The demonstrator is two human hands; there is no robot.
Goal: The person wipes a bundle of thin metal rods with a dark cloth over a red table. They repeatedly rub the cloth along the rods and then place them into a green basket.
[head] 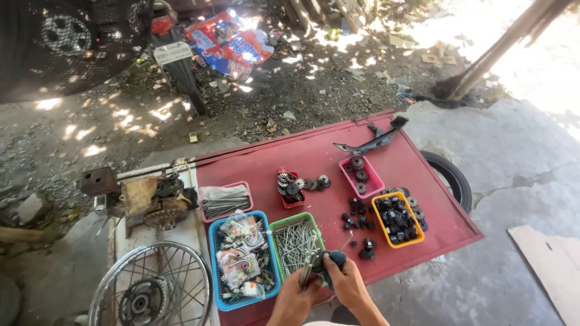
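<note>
My left hand (pixel 294 293) grips a bundle of thin metal spokes (pixel 306 271) at the near edge of the red board (pixel 314 154). My right hand (pixel 346 279) presses a dark blue cloth (pixel 331 259) against the spokes. Just beyond my hands sits a green basket (pixel 277 227) full of loose silver spokes. A single spoke pokes out to the right of the cloth.
A blue basket (pixel 212 253) holds wired parts; a pink tray (pixel 225 187) holds spokes. Red (pixel 281 175) and pink (pixel 376 182) trays hold sprockets, an orange tray (pixel 379 218) black parts. A spoked wheel (pixel 151 288), engine part (pixel 154 202), tyre (pixel 453 175), black bracket (pixel 374 142) and motorcycle (pixel 178 66) lie around.
</note>
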